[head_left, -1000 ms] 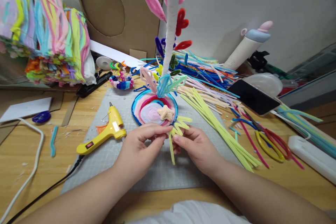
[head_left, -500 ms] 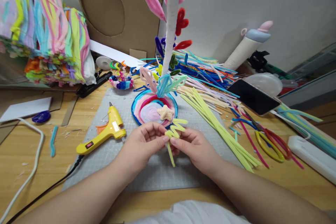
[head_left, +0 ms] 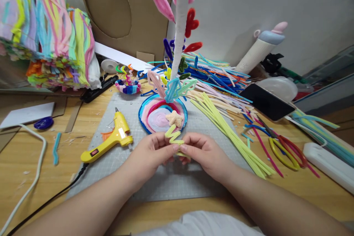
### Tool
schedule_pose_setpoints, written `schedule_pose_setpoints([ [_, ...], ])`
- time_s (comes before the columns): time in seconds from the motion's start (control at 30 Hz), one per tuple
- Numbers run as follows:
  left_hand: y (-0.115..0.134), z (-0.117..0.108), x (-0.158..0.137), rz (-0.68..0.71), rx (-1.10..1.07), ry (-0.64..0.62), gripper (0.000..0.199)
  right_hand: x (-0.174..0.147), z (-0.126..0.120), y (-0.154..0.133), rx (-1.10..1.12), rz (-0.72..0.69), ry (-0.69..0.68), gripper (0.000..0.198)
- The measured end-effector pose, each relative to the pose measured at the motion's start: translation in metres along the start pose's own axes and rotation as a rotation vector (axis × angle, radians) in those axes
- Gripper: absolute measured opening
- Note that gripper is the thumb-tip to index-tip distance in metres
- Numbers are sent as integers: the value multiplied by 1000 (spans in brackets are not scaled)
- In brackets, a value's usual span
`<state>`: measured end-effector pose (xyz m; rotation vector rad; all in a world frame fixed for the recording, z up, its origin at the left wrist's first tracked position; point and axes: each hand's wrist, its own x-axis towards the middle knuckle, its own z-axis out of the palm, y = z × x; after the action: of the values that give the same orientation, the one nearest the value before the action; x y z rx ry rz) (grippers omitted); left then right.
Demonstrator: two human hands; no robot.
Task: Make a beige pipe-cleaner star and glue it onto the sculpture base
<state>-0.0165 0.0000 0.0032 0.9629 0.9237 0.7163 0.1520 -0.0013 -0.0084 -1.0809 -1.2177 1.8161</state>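
Observation:
Between my two hands is a yellow-green pipe cleaner (head_left: 174,137) bent into zigzags. My left hand (head_left: 156,149) pinches it with thumb and fingertips, and my right hand (head_left: 204,151) pinches it from the other side, so the two thumbs almost meet. Part of its lower end is hidden by the fingers. Just beyond the hands stands a round base (head_left: 146,108) coiled in blue, pink and lilac pipe cleaners, with a cream star (head_left: 175,119) on it. A white wrapped stem (head_left: 180,25) rises behind, carrying pink, red, blue and green petals.
A yellow glue gun (head_left: 117,134) lies left on the grey cutting mat (head_left: 155,188). Straight yellow-green pipe cleaners (head_left: 229,136) lie to the right. Farther right are scissors (head_left: 284,151) and a phone (head_left: 267,101). Bundled pipe cleaners (head_left: 55,33) are stacked back left.
The pipe cleaner's zigzag top has swung from right to left, and its straight tail, which hung below the fingers, is now folded up and mostly hidden. Both hands stay close together.

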Motion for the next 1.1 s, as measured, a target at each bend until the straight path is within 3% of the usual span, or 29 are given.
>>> schedule_pose_setpoints([
  [0.13,0,-1,0,-41,-15,-31,22,-1,-1,-1,-4,-2,22,30],
  [0.37,-1,-6,4,-5,-256,132,16,2,-4,2,156,-115,92,34],
  [0.63,-4,-3,1,-10,-60,-13,19,2,2,6,135,-130,63,17],
  [0.8,2,-2,-1,-40,-19,49,23,1,-1,5,162,-57,16,15],
  [0.97,-2,-2,1,-43,-23,-6,23,0,3,2,148,23,-10,22],
  [1.1,-1,-3,1,-16,-85,58,22,1,2,4,205,57,-20,24],
])
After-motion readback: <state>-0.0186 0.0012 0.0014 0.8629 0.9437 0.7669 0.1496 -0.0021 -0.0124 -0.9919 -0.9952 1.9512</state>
